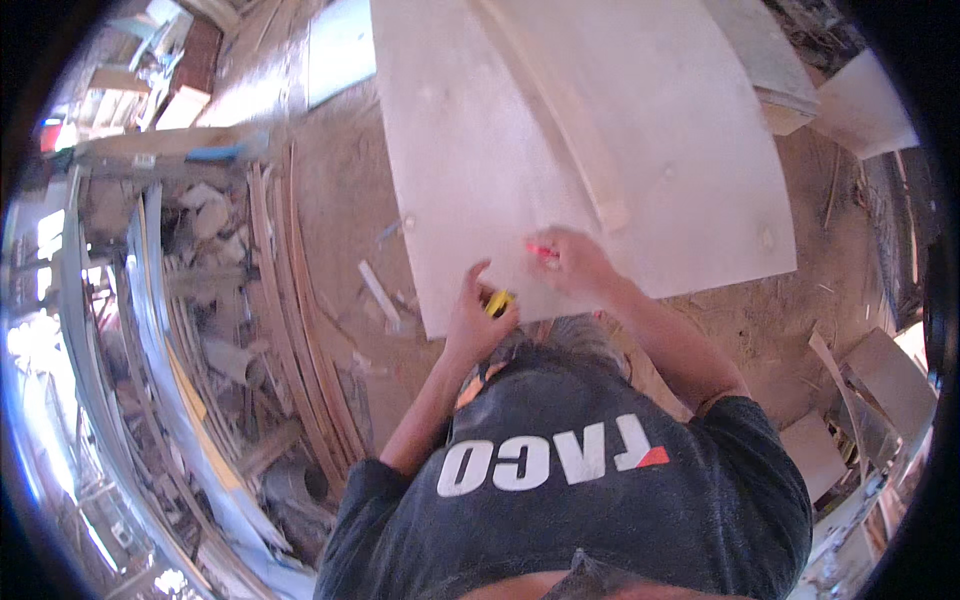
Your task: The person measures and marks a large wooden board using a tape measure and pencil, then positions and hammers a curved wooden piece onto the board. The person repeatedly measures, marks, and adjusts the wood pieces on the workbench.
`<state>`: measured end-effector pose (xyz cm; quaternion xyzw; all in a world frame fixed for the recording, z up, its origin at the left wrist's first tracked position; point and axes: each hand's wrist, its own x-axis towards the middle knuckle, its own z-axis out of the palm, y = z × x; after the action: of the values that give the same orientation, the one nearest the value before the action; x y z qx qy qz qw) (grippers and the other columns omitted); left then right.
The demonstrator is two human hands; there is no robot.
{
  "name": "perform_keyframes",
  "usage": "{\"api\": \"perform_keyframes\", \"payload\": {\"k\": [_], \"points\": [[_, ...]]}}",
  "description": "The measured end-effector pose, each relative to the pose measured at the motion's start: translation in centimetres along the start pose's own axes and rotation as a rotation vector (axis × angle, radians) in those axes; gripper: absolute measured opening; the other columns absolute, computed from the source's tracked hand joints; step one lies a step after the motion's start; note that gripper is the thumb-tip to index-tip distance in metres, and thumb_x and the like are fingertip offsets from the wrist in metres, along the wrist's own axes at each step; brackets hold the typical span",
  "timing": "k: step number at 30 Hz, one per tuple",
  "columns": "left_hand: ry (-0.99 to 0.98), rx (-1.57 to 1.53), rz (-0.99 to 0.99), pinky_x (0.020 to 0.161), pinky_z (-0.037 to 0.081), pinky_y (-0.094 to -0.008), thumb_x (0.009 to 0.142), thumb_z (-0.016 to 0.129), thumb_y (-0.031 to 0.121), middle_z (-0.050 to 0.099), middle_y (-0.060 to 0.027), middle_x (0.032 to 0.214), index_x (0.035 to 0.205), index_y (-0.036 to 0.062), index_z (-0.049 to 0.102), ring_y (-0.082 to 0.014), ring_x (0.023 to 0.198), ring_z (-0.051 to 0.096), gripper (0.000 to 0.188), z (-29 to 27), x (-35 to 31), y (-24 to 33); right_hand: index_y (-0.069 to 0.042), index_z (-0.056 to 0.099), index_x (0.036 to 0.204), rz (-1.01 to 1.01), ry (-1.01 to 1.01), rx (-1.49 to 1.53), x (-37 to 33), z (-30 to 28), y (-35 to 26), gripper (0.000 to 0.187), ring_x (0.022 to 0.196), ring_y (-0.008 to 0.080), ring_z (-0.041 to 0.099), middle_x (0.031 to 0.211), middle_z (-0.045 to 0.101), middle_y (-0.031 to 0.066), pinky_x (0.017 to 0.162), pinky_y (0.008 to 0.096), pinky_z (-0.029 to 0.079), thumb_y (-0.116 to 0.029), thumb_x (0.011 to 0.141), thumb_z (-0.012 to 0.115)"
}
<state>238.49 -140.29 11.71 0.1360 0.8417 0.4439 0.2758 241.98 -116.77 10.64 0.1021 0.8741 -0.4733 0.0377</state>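
A pale plywood sheet (470,160) stretches out in front of me, its near edge close to my body. My left hand (474,322) is at the near left part of the sheet, its fingers curled around a yellow and black tape measure (499,303). To its right, above the sheet, my right hand (578,262) pinches a small red object (541,249), blurred, whose kind I cannot make out. Beyond my right hand, a long narrow wooden strip (560,125) lies on the sheet and runs toward the far edge.
Long timber strips (290,320) and scrap wood lie to the left. A white offcut (380,293) is on the brown floor beside the sheet. Board pieces (885,385) lean at the lower right, and a stacked panel (775,75) stands at the far right.
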Motion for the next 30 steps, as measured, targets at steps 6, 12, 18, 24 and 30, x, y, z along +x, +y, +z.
{"api": "perform_keyframes", "payload": {"k": [6,12,18,24,30], "points": [[-0.090,0.128,0.159,0.082,0.056,-0.0484,0.077,0.084,0.030,0.067,-0.0188,0.096,0.153,0.0035,0.041,-0.0402,0.088,0.069,0.091,-0.3,-2.1,0.8,0.002,0.075,0.116,0.414,-0.281,0.705,-6.8,6.1,-0.5,0.028,0.084,0.0123,0.071,0.093,0.074,0.0061,0.076,0.0289,0.055,-0.017,0.095,0.078],[0.002,0.440,0.125,0.086,0.057,-0.0497,0.082,0.084,0.042,0.072,-0.0209,0.109,0.115,0.0041,0.070,-0.0440,0.100,0.070,0.052,-2.5,-3.0,-1.3,-0.009,0.066,0.102,0.591,0.113,1.111,-11.1,1.4,4.5,0.016,0.062,0.0073,0.055,0.074,0.058,-0.0033,0.054,0.0229,0.042,-0.011,0.093,0.079],[0.190,0.530,0.003,0.080,0.056,-0.0469,0.086,0.080,0.025,0.074,-0.0192,0.091,0.103,0.0031,0.077,-0.0374,0.088,0.072,0.028,-11.4,-2.8,-8.9,-0.014,0.068,0.097,0.760,0.987,0.891,-14.1,-17.6,20.4,0.013,0.052,0.0055,0.045,0.069,0.051,-0.0067,0.043,0.0230,0.028,-0.015,0.093,0.080],[0.166,0.627,-0.033,0.081,0.056,-0.0449,0.088,0.081,0.030,0.075,-0.0170,0.096,0.102,0.0029,0.077,-0.0337,0.089,0.072,0.031,-15.5,-0.8,-13.6,-0.012,0.070,0.097,0.728,1.078,0.294,-17.5,-32.3,38.1,0.016,0.058,0.0116,0.050,0.074,0.057,-0.0029,0.050,0.0284,0.038,-0.020,0.090,0.081],[0.140,0.728,-0.220,0.088,0.056,-0.0470,0.088,0.079,0.047,0.076,-0.0156,0.104,0.107,0.0090,0.079,-0.0365,0.101,0.072,0.043,-14.0,-0.7,-9.4,-0.012,0.069,0.093,0.819,0.888,0.022,-20.1,-35.9,45.5,0.016,0.059,0.0119,0.050,0.073,0.057,-0.0025,0.051,0.0293,0.039,-0.022,0.089,0.080]]}}
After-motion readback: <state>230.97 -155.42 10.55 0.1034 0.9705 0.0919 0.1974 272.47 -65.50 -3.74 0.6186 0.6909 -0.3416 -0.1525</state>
